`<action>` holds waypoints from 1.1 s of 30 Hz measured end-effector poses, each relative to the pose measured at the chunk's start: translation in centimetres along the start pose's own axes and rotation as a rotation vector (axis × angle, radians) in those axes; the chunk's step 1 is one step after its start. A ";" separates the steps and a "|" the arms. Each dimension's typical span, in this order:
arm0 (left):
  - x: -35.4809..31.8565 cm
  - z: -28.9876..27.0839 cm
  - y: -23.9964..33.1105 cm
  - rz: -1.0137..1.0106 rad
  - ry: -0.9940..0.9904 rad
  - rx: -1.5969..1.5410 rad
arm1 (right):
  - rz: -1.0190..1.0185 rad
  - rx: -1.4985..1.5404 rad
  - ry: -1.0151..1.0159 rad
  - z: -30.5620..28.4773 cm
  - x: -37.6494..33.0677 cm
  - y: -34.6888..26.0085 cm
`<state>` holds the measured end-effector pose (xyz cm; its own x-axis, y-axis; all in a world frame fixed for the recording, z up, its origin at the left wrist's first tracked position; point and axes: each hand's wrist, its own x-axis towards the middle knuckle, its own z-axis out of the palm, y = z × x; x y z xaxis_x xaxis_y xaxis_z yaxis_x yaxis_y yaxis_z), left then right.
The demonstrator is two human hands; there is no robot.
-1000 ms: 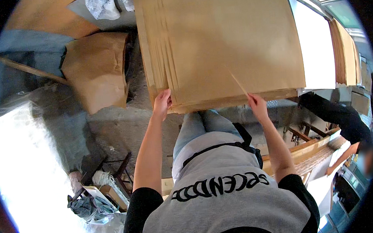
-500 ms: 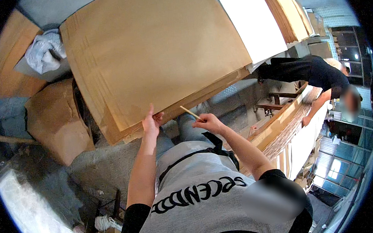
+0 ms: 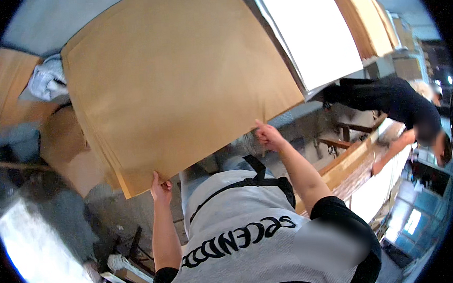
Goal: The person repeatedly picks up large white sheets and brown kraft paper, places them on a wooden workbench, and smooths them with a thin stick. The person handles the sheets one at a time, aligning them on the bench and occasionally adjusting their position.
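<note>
While both forearms reach up, the left hand [image 3: 160, 188] pinches the near corner of the brown sheet stack [image 3: 176, 82], and the right hand [image 3: 268, 135], fingers curled, touches its near edge.

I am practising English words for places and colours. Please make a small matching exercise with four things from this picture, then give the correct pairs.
Things:
1. brown sheet stack
2. white sheet stack
3. left hand
4. crumpled grey cloth

Descriptions:
A. right of the brown stack, pale and bright
B. grips the near edge of the brown stack
C. large and tan, fills the middle of the picture
D. lies at the far left, beside the brown stack

Pairs: 1-C, 2-A, 3-B, 4-D
</note>
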<state>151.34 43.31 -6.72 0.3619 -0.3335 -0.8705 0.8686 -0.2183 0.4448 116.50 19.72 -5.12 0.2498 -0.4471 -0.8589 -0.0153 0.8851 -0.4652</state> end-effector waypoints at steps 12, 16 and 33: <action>0.8 0.2 -4.8 -0.023 -0.044 -0.385 | 0.016 -0.081 -0.052 -5.9 2.3 -3.1; 1.7 0.8 -4.4 -0.011 -0.060 -0.351 | 0.003 -0.097 -0.032 -5.4 2.0 -3.7; 2.2 0.3 -2.3 0.001 -0.082 -0.276 | -0.685 -1.315 0.082 -0.4 -0.8 -2.8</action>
<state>150.07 42.83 -9.64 0.3437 -0.4091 -0.8453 0.9317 0.0359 0.3615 116.00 17.50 -3.23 0.5166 -0.7641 -0.3864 -0.7745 -0.2246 -0.5914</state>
